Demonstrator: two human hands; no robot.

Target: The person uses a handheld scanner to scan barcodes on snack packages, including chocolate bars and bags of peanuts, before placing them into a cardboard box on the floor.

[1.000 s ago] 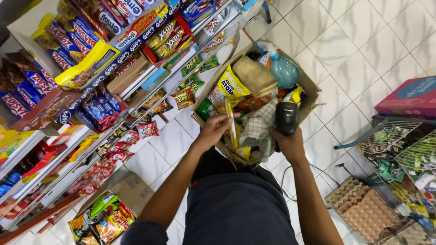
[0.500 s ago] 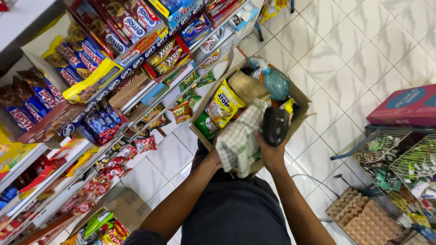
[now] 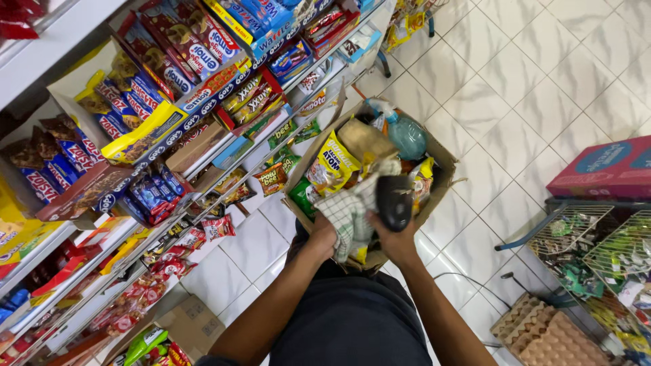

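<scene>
Left hand point(image 3: 324, 236): fingers clamping a checked cloth point(image 3: 347, 215).
Right hand point(image 3: 397, 245): fingers gripping a black scanner point(image 3: 394, 200).
Cardboard box point(image 3: 444, 169): holding snack packets point(image 3: 330, 164).

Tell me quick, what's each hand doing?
Left hand: closed on the checked cloth.
Right hand: closed around the black scanner.
</scene>
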